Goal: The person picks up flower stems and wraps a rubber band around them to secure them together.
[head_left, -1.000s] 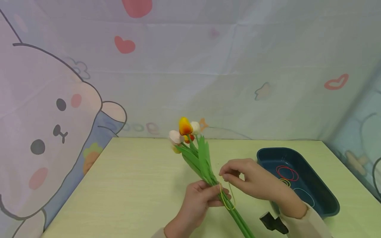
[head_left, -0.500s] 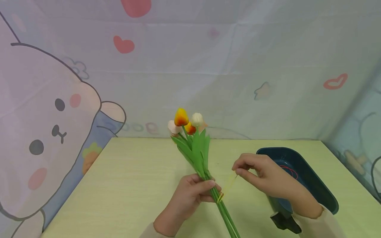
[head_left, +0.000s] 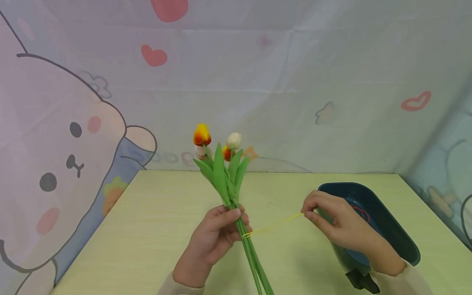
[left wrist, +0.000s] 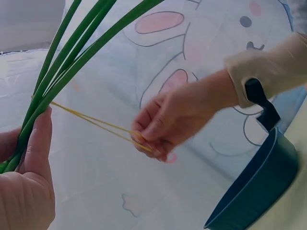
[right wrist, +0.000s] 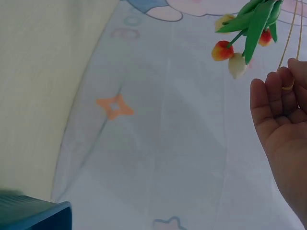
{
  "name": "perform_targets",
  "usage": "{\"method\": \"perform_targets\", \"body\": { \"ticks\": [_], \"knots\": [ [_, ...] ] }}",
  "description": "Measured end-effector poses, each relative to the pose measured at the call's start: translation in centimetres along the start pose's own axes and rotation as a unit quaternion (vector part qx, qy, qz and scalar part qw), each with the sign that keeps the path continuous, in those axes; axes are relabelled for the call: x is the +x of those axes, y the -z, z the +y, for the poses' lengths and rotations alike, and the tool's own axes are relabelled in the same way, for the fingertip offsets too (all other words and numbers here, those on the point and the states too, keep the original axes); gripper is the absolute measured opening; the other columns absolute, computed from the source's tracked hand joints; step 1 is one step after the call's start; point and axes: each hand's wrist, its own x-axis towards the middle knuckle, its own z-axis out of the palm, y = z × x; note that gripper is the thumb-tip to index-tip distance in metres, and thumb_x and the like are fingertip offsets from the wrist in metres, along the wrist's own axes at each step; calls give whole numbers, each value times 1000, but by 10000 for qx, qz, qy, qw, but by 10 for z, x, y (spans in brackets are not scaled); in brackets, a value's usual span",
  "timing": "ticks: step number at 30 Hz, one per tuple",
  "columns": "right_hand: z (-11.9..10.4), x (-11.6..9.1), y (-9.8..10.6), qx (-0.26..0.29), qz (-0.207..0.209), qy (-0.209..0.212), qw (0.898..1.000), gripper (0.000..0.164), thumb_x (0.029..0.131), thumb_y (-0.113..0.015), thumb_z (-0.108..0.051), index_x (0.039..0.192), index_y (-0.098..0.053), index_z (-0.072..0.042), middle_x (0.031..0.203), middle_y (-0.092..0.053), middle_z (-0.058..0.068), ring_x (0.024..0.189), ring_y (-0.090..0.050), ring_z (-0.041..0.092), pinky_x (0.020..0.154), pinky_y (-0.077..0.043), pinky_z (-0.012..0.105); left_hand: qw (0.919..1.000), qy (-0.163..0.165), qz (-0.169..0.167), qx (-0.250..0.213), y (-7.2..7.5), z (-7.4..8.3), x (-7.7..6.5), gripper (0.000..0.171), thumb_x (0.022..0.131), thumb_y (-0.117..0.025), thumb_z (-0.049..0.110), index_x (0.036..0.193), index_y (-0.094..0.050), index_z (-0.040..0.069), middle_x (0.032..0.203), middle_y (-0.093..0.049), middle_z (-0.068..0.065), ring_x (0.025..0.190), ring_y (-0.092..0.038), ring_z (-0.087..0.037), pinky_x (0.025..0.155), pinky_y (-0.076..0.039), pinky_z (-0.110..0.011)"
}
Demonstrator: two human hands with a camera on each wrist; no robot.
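Note:
A bunch of artificial tulips (head_left: 228,180), with orange-yellow and whitish blooms, stands tilted in my left hand (head_left: 217,233), which grips the green stems (left wrist: 72,62) below the leaves. Around the stems, just under that hand, loops a yellow rubber band (head_left: 276,224). My right hand (head_left: 337,221) pinches the band's far end between thumb and fingers, so it stretches out to the right. In the left wrist view the rubber band (left wrist: 96,122) shows as two taut strands. The right wrist view shows the right hand (right wrist: 283,110) with the band hooked at the fingertips.
Right of the bunch, a dark blue tray (head_left: 400,235) sits on the pale table (head_left: 147,229), partly behind the right forearm. A red rubber band (head_left: 363,213) lies inside it. A printed cloth (head_left: 236,73) hangs behind the table.
The left hand has moved left with the tulips, which now stand more upright. My right hand has moved right, drawing the yellow rubber band from a slack loop into a taut one.

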Motion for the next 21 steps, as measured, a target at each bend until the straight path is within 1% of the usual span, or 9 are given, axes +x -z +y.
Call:
{"method": "perform_targets", "body": {
  "ticks": [2, 5, 7, 10, 11, 14, 17, 18, 21],
  "knots": [
    [7, -5, -5, 170, 62, -38, 9998, 37, 85, -58, 18, 99, -59, -16, 91, -56, -6, 81, -51, 5, 72, -49, 20, 9994, -137, -42, -319, -1, 4, -1, 19, 100, -47, 6, 98, -66, 11, 89, -71, 3, 83, -70, -9, 76, -57, -20],
    [16, -11, -22, 704, 101, -135, 9974, 36, 86, -56, 20, 99, -59, -13, 90, -56, -3, 82, -53, 10, 76, -52, 20, 9965, -281, 60, -789, -3, 8, -1, 22, 102, -44, 4, 98, -65, 9, 90, -71, 0, 86, -70, -11, 78, -57, -18],
    [19, -14, -37, 1147, 103, -224, 9931, 33, 87, -54, 20, 100, -58, -10, 89, -55, 1, 82, -53, 13, 78, -52, 21, 9939, -344, 258, -1014, -4, 9, 0, 23, 102, -42, 4, 97, -64, 7, 91, -71, -1, 87, -70, -12, 80, -56, -18],
    [18, -15, -64, 1791, 180, -553, 9821, 23, 91, -52, 16, 99, -59, -5, 88, -55, 7, 81, -53, 13, 73, -53, 22, 9896, -436, 688, -1186, -4, 8, 2, 23, 103, -40, 3, 97, -62, 6, 90, -69, -3, 87, -70, -12, 81, -56, -18],
    [17, -15, -74, 2010, 197, -717, 9768, 19, 91, -53, 14, 99, -59, -3, 88, -55, 9, 81, -53, 13, 72, -53, 23, 9879, -469, 878, -1187, -3, 7, 2, 23, 103, -39, 3, 97, -61, 6, 89, -69, -3, 87, -70, -12, 82, -56, -19],
    [10, -13, -98, 2219, 271, -1467, 9636, 6, 94, -57, 2, 97, -61, -2, 86, -57, 9, 77, -53, 7, 65, -51, 23, 9810, -614, 1503, -1063, -3, 5, 5, 21, 102, -40, 2, 95, -60, 5, 86, -70, -3, 84, -71, -13, 83, -56, -21],
    [1, -10, -120, 2380, 277, -1981, 9504, 6, 95, -59, -7, 96, -61, -1, 86, -60, 11, 78, -55, 4, 69, -53, 22, 9678, -888, 2213, -807, -2, 4, 8, 20, 100, -46, 1, 88, -61, 5, 82, -72, -5, 82, -72, -15, 82, -57, -25],
    [-4, -9, -126, 2412, 279, -2116, 9467, 8, 96, -59, -10, 96, -62, -2, 86, -60, 11, 78, -56, 3, 69, -53, 22, 9622, -1020, 2431, -690, -1, 3, 9, 20, 99, -49, 0, 85, -63, 5, 81, -72, -5, 82, -72, -16, 82, -57, -27],
    [-15, -6, -143, 2816, 354, -2061, 9365, 10, 96, -58, -9, 98, -61, 1, 88, -59, 18, 84, -58, 4, 75, -55, 23, 9454, -1431, 2911, -300, 1, 1, 12, 19, 96, -55, -1, 82, -66, 5, 80, -73, -6, 81, -73, -18, 82, -58, -31]
  ]
}}
